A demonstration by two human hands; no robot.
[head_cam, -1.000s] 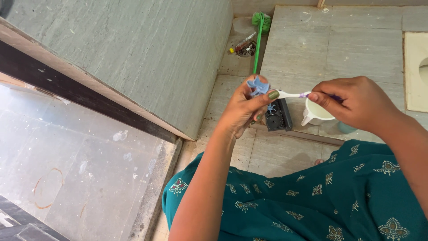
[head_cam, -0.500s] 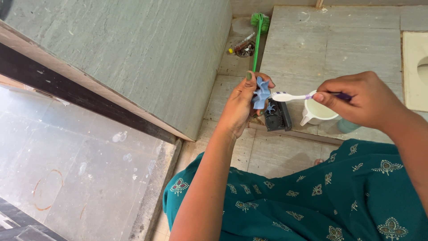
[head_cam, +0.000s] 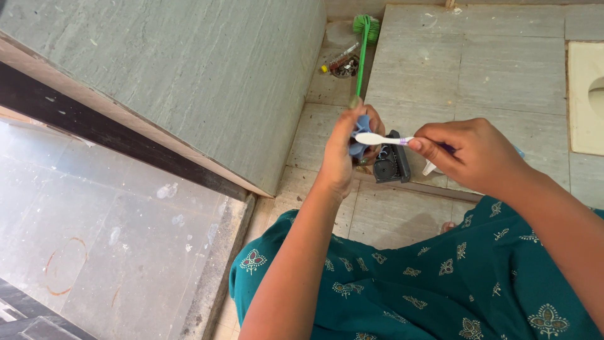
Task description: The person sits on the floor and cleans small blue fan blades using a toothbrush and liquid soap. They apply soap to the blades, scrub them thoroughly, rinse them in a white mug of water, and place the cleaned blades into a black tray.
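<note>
My left hand (head_cam: 343, 154) is closed around a small blue plastic piece (head_cam: 360, 133), held up in front of me. My right hand (head_cam: 475, 151) grips a white toothbrush (head_cam: 380, 139) with a purple handle, and its head presses against the blue piece. Just below the hands a black plastic part (head_cam: 391, 165) lies on the tiled floor. A white cup (head_cam: 431, 167) is mostly hidden behind my right hand.
A green long-handled brush (head_cam: 362, 53) leans in the corner beside small clutter (head_cam: 343, 65). A grey stone wall (head_cam: 207, 75) stands to the left, with a dark door frame (head_cam: 113, 135). A white floor fixture (head_cam: 586, 94) sits at right. My green patterned garment (head_cam: 428, 283) fills the foreground.
My right hand moved left, bringing the toothbrush head onto the blue piece. My left hand turned the blue piece, and the white cup became mostly covered.
</note>
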